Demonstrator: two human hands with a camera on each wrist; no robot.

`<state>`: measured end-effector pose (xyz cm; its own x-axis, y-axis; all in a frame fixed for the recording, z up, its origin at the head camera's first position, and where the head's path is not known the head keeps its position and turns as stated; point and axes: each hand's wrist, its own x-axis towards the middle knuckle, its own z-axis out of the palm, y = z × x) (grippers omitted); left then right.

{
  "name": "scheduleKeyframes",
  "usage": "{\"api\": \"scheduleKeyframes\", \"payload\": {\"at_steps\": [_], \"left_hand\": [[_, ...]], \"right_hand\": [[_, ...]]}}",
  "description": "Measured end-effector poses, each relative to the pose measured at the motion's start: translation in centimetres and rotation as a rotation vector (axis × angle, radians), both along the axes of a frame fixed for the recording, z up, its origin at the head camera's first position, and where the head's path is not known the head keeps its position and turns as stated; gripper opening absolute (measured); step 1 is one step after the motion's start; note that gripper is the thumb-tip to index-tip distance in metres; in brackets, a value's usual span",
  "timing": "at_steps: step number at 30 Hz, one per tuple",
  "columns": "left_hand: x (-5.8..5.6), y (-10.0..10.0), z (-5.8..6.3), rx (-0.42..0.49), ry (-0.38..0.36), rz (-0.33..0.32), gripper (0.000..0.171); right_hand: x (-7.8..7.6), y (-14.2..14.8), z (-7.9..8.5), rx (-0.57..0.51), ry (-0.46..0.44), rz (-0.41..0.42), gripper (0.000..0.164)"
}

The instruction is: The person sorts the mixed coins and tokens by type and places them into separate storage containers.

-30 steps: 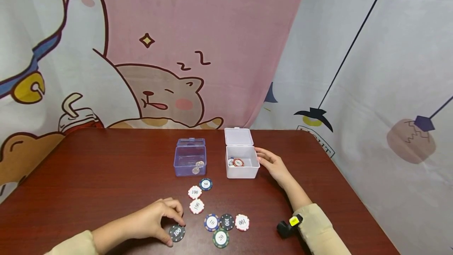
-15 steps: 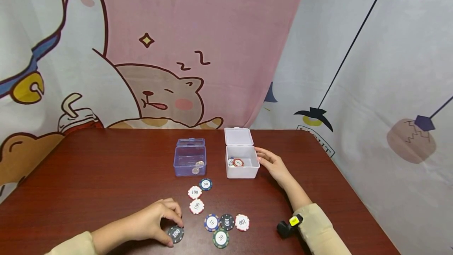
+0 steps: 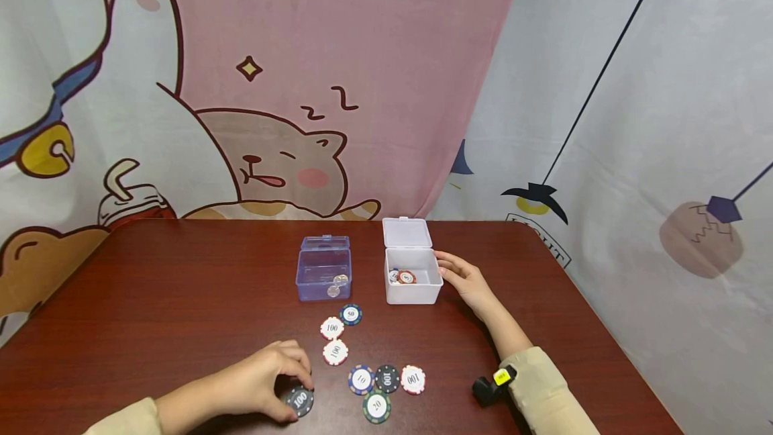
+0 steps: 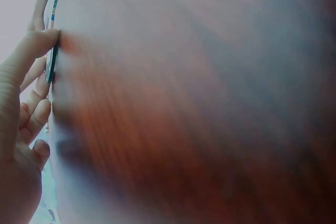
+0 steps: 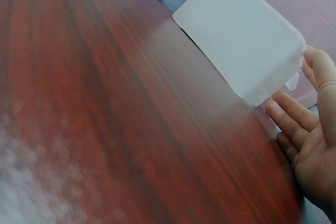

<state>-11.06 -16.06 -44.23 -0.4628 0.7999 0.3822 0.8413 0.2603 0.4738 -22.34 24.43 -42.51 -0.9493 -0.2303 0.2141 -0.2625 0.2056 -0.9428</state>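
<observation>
My left hand pinches a black poker chip marked 100 by its edges, between thumb and fingers, low at the table's near side. In the left wrist view that chip appears edge-on beside the thumb. Against the right wall of a white box rests my right hand, its fingers extended. The box's lid is raised, and a few chips lie inside at the left. From the right wrist, the fingers show beside the box's corner.
Left of the white box stands a blue see-through box holding silver coins. Several chips lie between hands and boxes, including a blue 10, a green 20 and a white 100. A printed cloth hangs behind the table.
The black chip under my left hand has shifted very slightly left, the fingers moving with it. My right hand stays at the white box.
</observation>
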Motion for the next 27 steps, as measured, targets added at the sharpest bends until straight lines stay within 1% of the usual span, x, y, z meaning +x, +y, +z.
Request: {"api": "scheduleKeyframes", "payload": {"at_steps": [5, 9, 14, 21, 27], "left_hand": [[0.0, 0.1, -0.1, 0.0, 0.054, -0.009, 0.04], [0.0, 0.2, -0.1, 0.006, 0.085, -0.003, 0.04], [-0.1, 0.2, 0.2, 0.036, 0.094, 0.002, 0.039], [-0.6, 0.5, 0.9, 0.099, 0.137, 0.015, 0.039], [-1.3, 1.2, 1.7, 0.161, 0.125, 0.006, 0.039]], "right_hand": [[0.0, 0.0, 0.1, 0.003, -0.004, -0.001, 0.042], [0.1, 0.0, 0.1, 0.011, 0.0, -0.003, 0.042], [0.1, 0.0, 0.2, 0.011, -0.007, -0.003, 0.042], [0.1, -0.1, 0.3, -0.003, -0.012, -0.003, 0.041], [0.1, -0.1, 0.3, -0.003, -0.012, -0.001, 0.042]]}}
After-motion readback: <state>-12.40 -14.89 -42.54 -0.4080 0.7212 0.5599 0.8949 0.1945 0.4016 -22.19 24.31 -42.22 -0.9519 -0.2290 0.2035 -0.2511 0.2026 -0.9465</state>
